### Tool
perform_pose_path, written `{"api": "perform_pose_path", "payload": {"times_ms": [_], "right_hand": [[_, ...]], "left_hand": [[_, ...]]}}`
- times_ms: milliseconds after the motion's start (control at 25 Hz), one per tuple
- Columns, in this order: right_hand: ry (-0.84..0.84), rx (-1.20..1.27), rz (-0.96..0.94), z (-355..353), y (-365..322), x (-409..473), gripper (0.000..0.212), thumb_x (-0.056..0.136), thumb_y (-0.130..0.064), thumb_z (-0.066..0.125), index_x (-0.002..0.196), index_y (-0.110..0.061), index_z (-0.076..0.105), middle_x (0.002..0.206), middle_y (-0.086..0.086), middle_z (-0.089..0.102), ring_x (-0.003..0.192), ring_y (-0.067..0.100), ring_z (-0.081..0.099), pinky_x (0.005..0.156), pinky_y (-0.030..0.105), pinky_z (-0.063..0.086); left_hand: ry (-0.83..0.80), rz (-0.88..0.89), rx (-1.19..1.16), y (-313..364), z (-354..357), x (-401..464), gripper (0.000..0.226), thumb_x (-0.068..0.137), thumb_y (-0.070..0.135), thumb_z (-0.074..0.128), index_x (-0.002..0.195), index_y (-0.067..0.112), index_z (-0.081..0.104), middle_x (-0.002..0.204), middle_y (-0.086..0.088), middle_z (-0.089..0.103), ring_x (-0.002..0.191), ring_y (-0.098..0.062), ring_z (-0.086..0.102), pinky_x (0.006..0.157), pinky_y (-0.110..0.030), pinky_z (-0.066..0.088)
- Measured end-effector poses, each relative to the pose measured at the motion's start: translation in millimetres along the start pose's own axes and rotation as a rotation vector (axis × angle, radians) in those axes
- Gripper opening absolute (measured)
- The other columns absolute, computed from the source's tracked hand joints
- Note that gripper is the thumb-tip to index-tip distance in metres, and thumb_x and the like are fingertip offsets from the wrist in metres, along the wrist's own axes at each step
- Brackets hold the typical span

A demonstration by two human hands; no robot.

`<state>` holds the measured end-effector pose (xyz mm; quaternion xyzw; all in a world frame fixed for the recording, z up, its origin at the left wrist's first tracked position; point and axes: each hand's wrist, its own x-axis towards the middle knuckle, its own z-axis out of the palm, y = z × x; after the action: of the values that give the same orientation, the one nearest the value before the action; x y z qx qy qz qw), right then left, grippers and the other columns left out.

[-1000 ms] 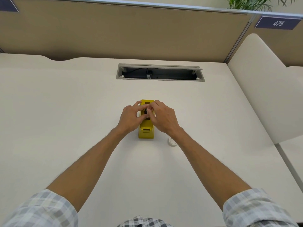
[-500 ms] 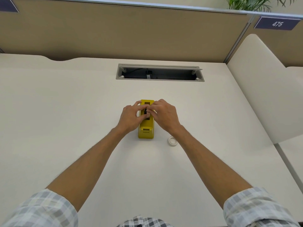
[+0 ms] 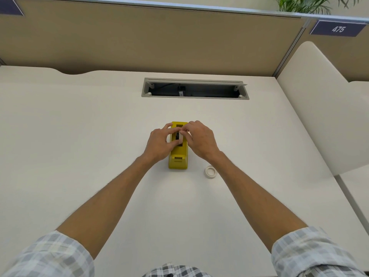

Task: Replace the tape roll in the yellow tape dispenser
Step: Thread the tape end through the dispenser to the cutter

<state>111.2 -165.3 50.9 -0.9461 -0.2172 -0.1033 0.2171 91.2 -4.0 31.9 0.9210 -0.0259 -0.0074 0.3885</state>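
The left hand (image 3: 159,143) sits against the left flank of the yellow tape dispenser (image 3: 178,156), fingers curled, thumb and forefinger reaching over its top slot; whether they pinch the roll or only steady the body cannot be told. In the slot, at the middle of the dispenser, a white tape roll (image 3: 180,137) stands on edge beside a dark hub. The right hand (image 3: 200,139) comes over the dispenser's right flank, its fingertips closed on that roll's upper edge. A second pale ring, the loose roll (image 3: 211,172), lies flat on the desk (image 3: 79,156) just right of the dispenser's near end.

To seat the roll well, I would keep the dispenser pinned with the left hand, hold the roll square to the slot, and press evenly so the hub drops into both side notches rather than jamming on one.

Against the frame half a second back, the hands sit nearly unchanged, though the roll shows whiter and more exposed between the fingers
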Motion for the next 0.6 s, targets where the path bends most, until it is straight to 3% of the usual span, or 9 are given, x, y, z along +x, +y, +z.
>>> {"api": "perform_pose_path", "payload": {"times_ms": [240, 440, 600], "right_hand": [[-0.087, 0.36, 0.224, 5.7, 5.5, 1.8, 0.019, 0.098, -0.027, 0.056, 0.1, -0.012, 0.069, 0.096, 0.003, 0.071, 0.091, 0.018, 0.062, 0.08, 0.033, 0.049], [-0.13, 0.679, 0.369, 3.4, 9.3, 3.2, 0.017, 0.095, -0.022, 0.062, 0.095, -0.007, 0.071, 0.091, 0.004, 0.07, 0.088, 0.017, 0.062, 0.078, 0.026, 0.045], [-0.152, 0.793, 0.43, 1.9, 10.1, 2.5, 0.013, 0.096, -0.02, 0.061, 0.094, -0.01, 0.071, 0.092, 0.004, 0.07, 0.088, 0.015, 0.062, 0.077, 0.026, 0.047]], "left_hand": [[0.0, -0.006, -0.016, 2.2, -1.4, -0.8, 0.048, 0.085, 0.04, 0.07, 0.131, 0.032, 0.059, 0.149, -0.002, 0.047, 0.125, -0.03, 0.053, 0.106, -0.048, 0.043], [-0.006, -0.007, -0.018, 3.1, -2.3, -1.1, 0.048, 0.085, 0.038, 0.07, 0.13, 0.031, 0.059, 0.149, -0.003, 0.046, 0.127, -0.031, 0.051, 0.106, -0.05, 0.042], [-0.002, -0.002, -0.006, 3.2, -1.9, -1.1, 0.049, 0.085, 0.038, 0.071, 0.131, 0.03, 0.058, 0.148, -0.002, 0.047, 0.126, -0.03, 0.052, 0.104, -0.049, 0.045]]}}
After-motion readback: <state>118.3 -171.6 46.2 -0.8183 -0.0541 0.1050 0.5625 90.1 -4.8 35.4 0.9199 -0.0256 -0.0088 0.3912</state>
